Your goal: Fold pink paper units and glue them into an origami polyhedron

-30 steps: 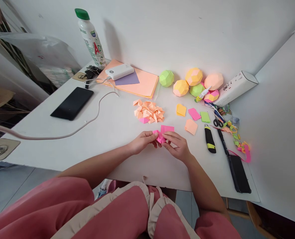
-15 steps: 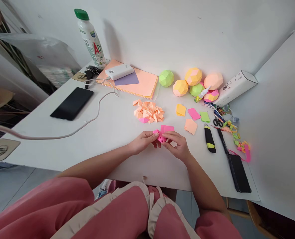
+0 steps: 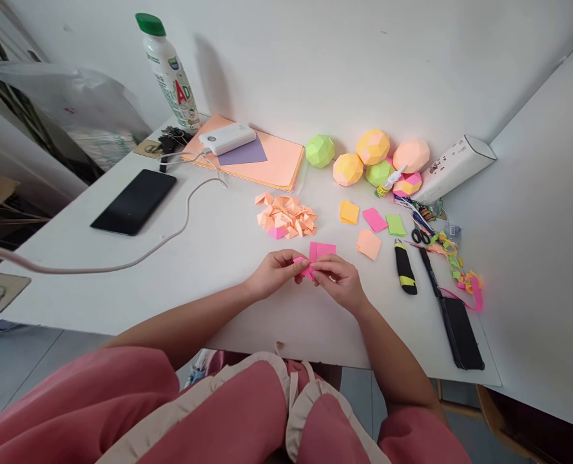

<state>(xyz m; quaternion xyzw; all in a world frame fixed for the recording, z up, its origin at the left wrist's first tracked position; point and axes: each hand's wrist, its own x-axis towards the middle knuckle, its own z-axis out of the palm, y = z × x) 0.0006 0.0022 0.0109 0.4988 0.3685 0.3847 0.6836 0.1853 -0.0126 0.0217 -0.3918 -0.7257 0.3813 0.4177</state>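
A small folded piece of pink paper (image 3: 306, 269) is pinched between my two hands above the front of the table. My left hand (image 3: 277, 273) grips its left side, thumb on top. Thumb and fingers of my right hand (image 3: 340, 281) close on its right side. Just beyond the fingers lie pink paper pieces (image 3: 323, 249) on the table. Farther back is a heap of folded peach paper pieces (image 3: 289, 216), with one pink piece (image 3: 277, 232) at its front. Small stacks of yellow (image 3: 349, 212), pink (image 3: 374, 220), green (image 3: 396, 225) and peach paper (image 3: 368, 244) lie to the right.
Several faceted paper balls (image 3: 373, 147) stand by the wall beside a white box (image 3: 457, 169). A cutter (image 3: 405, 267), scissors (image 3: 420, 236) and a black phone (image 3: 461, 332) lie right. Leftward are a tablet-like black phone (image 3: 134, 202), cable (image 3: 188, 212), power bank (image 3: 228, 138) and bottle (image 3: 173, 80).
My fingers have drawn closer together around the pink paper, and less of it shows between them. The whole view has shifted slightly.
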